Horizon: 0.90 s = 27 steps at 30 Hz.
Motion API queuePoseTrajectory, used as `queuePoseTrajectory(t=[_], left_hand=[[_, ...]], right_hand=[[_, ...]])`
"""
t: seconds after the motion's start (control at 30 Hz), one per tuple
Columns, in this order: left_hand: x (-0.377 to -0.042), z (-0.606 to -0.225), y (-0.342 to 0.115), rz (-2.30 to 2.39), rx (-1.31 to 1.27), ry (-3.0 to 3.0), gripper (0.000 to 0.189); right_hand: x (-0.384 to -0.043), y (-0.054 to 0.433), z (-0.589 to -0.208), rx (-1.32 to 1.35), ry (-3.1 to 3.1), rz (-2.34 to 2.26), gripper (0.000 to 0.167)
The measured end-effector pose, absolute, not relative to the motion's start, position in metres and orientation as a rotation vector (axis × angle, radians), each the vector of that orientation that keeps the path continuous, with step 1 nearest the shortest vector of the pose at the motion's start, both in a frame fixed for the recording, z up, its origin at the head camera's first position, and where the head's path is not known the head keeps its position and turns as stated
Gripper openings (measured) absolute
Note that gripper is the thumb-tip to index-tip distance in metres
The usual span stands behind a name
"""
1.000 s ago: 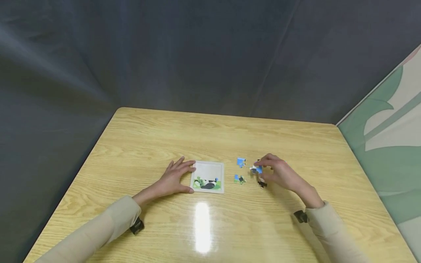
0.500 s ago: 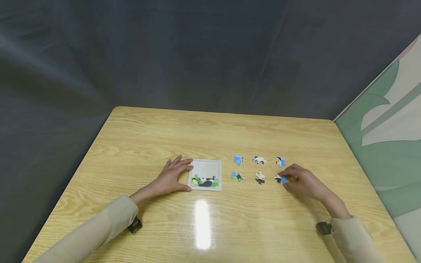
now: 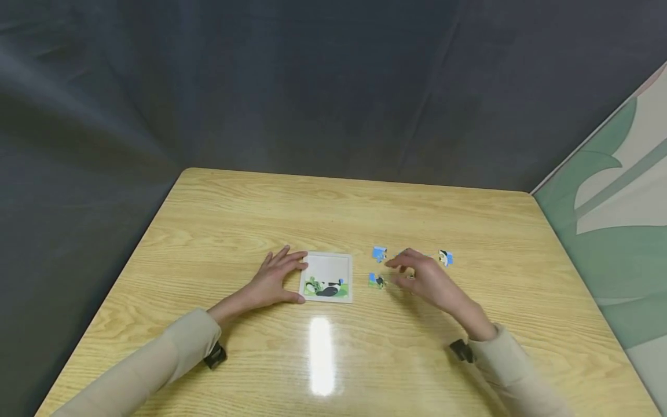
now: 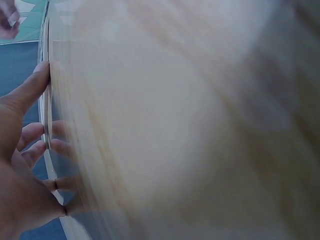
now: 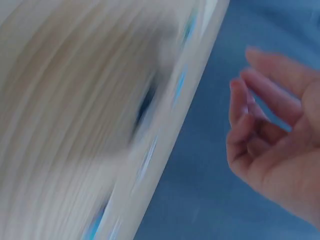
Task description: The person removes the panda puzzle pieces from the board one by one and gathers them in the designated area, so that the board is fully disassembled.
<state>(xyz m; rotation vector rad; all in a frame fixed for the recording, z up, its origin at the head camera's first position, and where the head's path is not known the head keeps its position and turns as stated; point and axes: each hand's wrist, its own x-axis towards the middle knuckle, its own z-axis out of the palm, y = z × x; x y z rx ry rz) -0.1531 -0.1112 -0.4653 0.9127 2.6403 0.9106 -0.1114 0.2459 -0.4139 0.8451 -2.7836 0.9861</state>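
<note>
A square white jigsaw tray [image 3: 329,267] lies flat on the table, a strip of panda-and-grass pieces [image 3: 327,289] fitted along its near side. My left hand [image 3: 271,284] rests at the tray's left edge, fingers spread and thumb at the near corner. To the right of the tray lie loose jigsaw pieces: a blue one [image 3: 379,253], a green and blue one [image 3: 375,281] and a black, white and blue one [image 3: 446,258]. Over the middle pieces, mostly hiding them, hovers my right hand [image 3: 431,281]. In the right wrist view its loosely bent fingers [image 5: 280,70] have nothing between them.
The wooden table [image 3: 234,214] reaches to a dark curtain [image 3: 312,92] at the back and left. A panel with green leaf shapes [image 3: 625,260] stands along the right side. Light glares on the tabletop [image 3: 320,359] near the front.
My right hand first put a piece down at the right of the loose group, then moved left with its fingers free. My left hand has stayed at the tray.
</note>
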Motion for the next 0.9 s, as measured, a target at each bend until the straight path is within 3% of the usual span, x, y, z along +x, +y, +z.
queuePoseTrajectory(t=[0.17,0.3,0.6,0.9], left_hand=[[-0.152,-0.464,-0.111,0.918,0.907,2.643,0.07],[-0.152,-0.463,-0.111,0.924,0.912,2.637,0.07],[-0.155,-0.46,-0.111,0.898,0.946,2.63,0.072],[-0.154,-0.46,-0.11,0.903,0.938,2.631,0.072]], right_hand=[[-0.116,0.164,-0.415,0.964,-2.813,0.984,0.026],[-0.12,0.126,-0.424,1.03,-2.882,0.825,0.028],[-0.12,0.103,-0.431,1.033,-2.888,0.588,0.037],[-0.124,0.097,-0.433,0.994,-2.929,0.684,0.036]])
